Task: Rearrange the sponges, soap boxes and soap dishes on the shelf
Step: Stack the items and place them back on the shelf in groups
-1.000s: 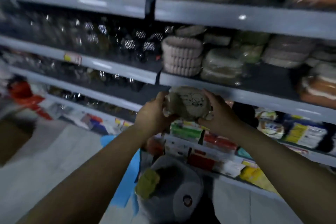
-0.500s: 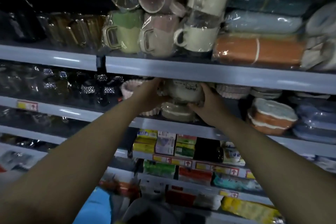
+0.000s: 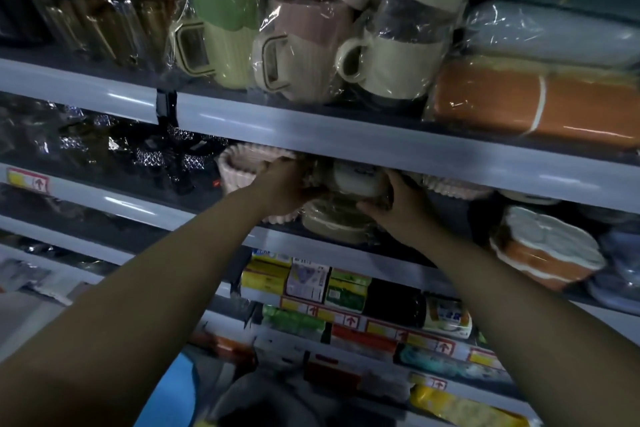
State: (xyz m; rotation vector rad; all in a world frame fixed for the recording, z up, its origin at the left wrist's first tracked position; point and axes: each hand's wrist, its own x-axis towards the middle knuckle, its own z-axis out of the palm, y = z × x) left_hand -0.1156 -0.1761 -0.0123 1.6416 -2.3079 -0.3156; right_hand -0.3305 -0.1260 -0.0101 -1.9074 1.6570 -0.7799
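Both my hands hold a plastic-wrapped beige soap dish point(image 3: 358, 180) inside the middle shelf, just under the upper shelf's front rail. My left hand point(image 3: 284, 187) grips its left side and my right hand point(image 3: 398, 208) grips its right side. The dish sits on top of another wrapped beige soap dish point(image 3: 332, 224) that rests on the shelf. Pink scalloped soap dishes point(image 3: 239, 166) stack to the left, more pink ones point(image 3: 450, 185) lie to the right. An orange and white soap dish point(image 3: 543, 250) stands further right. Boxed soaps point(image 3: 308, 279) line the shelf below.
The upper shelf's rail point(image 3: 346, 135) hangs close above my hands. Wrapped mugs point(image 3: 298, 52) and an orange box point(image 3: 540, 104) crowd the upper shelf. Dark glassware point(image 3: 114, 152) fills the middle shelf's left. Price labels point(image 3: 29, 180) run along the rails.
Both hands lifted the wrapped soap dish from below the shelf up into the middle shelf and pushed it deeper onto the other beige dish. The view tilted upward and drew closer.
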